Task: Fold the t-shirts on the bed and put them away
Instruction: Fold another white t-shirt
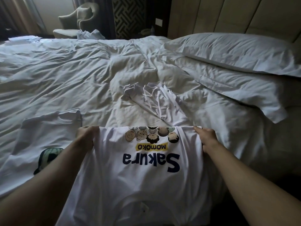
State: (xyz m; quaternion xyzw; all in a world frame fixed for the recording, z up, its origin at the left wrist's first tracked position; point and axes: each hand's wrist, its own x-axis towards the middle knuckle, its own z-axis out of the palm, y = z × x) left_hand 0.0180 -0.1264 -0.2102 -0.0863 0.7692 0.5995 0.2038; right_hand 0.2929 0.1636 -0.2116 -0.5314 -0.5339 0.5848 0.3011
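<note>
A white t-shirt (138, 185) printed with cartoon heads, "MOMOKO" and "Sakura" lies in front of me, print upside down, collar near the bottom of the view. My left hand (86, 137) grips its far left corner and my right hand (206, 137) grips its far right corner, along a folded edge. A second white t-shirt (40, 137) with a dark green print lies flat to the left. A crumpled white t-shirt (156, 103) sits just beyond the held one.
The bed (73, 75) has a rumpled white duvet. Pillows (236, 53) lie at the right against a padded headboard (228, 15). More white clothes (91, 34) sit at the far edge, with an armchair (78, 18) behind.
</note>
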